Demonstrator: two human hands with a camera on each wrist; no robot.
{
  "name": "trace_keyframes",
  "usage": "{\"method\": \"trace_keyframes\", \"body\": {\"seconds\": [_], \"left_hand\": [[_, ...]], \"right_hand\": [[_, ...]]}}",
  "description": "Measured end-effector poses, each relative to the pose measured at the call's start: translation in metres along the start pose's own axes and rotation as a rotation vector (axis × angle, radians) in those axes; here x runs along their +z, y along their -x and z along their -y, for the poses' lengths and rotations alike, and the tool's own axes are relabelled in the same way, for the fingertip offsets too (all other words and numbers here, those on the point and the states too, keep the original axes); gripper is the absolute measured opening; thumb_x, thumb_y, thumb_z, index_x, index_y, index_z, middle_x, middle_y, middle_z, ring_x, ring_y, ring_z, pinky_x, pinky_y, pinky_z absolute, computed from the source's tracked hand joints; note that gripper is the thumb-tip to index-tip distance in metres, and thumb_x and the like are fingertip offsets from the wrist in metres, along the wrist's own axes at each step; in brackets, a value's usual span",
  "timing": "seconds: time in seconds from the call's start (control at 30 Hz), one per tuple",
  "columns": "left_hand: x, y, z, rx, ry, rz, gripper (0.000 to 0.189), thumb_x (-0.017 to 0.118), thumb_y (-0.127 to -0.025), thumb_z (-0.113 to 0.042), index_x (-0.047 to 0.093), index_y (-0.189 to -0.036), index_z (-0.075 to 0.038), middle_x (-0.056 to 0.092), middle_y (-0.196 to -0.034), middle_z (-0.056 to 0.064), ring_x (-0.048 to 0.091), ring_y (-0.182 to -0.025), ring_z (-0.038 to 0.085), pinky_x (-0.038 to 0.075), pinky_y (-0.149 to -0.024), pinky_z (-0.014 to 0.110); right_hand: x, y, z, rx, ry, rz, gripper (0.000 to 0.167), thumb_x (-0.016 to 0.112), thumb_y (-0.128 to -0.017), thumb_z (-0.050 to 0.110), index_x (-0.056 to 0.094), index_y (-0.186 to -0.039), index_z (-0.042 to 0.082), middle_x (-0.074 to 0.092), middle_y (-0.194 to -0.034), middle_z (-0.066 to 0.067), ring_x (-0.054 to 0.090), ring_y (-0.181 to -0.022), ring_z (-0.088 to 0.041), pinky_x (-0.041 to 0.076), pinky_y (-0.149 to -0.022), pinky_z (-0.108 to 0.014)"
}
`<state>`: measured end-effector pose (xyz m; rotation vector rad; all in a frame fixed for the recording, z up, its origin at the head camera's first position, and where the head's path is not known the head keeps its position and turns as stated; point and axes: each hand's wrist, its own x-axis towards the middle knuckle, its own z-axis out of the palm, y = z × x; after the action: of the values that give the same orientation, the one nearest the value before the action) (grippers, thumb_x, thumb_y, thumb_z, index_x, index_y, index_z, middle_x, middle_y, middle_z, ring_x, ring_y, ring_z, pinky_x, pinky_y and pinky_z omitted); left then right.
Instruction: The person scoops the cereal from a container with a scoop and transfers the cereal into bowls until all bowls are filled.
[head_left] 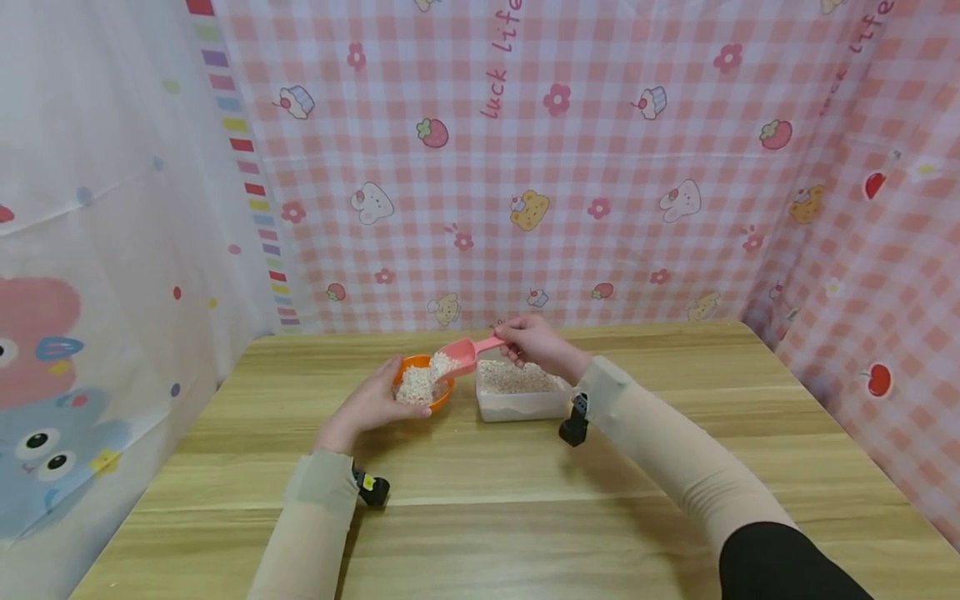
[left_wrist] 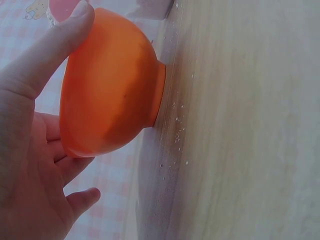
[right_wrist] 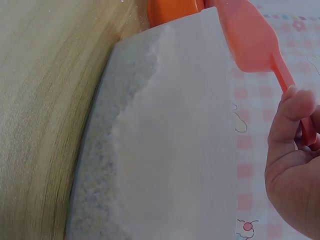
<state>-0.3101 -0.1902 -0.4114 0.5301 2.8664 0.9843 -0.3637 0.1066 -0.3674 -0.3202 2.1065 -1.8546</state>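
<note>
My left hand (head_left: pixel 381 395) holds an orange bowl (left_wrist: pixel 112 85) by its rim, thumb on the near side and fingers round the far side. The bowl stands on the table with pale flakes (head_left: pixel 415 388), which look like oats, inside. My right hand (head_left: pixel 542 343) grips the handle of a pink scoop (head_left: pixel 463 353). Its flake-laden end tilts down over the bowl's right side. Below the right hand is a white rectangular container (head_left: pixel 522 406) holding more flakes; in the right wrist view its translucent wall (right_wrist: pixel 175 130) shows them heaped against one side.
The wooden table (head_left: pixel 480 517) reaches back to a pink checked cloth (head_left: pixel 480 167). A few loose crumbs (left_wrist: pixel 178 125) lie beside the bowl's foot. Printed curtains (head_left: pixel 885 250) hang at the sides.
</note>
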Motion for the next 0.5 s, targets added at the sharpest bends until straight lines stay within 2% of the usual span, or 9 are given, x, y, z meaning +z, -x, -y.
{"method": "trace_keyframes", "body": {"seconds": [0.27,0.5], "left_hand": [[0.001,0.0,-0.001,-0.002,0.006,-0.003,0.116,0.082,-0.073,-0.046,0.016,-0.152,0.007,0.014,-0.157,0.025,0.018,-0.142,0.041,0.019,-0.113,0.054],[0.002,-0.001,0.001,-0.003,-0.002,-0.007,0.117,0.081,-0.073,-0.05,0.015,-0.153,0.004,0.014,-0.158,0.023,0.018,-0.143,0.04,0.02,-0.113,0.054]], "right_hand": [[0.006,0.001,-0.001,-0.018,0.037,0.023,0.026,0.05,-0.101,0.009,0.062,-0.113,-0.01,0.058,-0.068,-0.007,0.048,-0.052,-0.009,0.043,-0.046,-0.019],[0.014,-0.001,-0.002,-0.039,0.108,0.039,0.025,0.05,-0.101,0.01,0.065,-0.107,-0.009,0.057,-0.065,-0.006,0.048,-0.05,-0.01,0.043,-0.044,-0.02]]}}
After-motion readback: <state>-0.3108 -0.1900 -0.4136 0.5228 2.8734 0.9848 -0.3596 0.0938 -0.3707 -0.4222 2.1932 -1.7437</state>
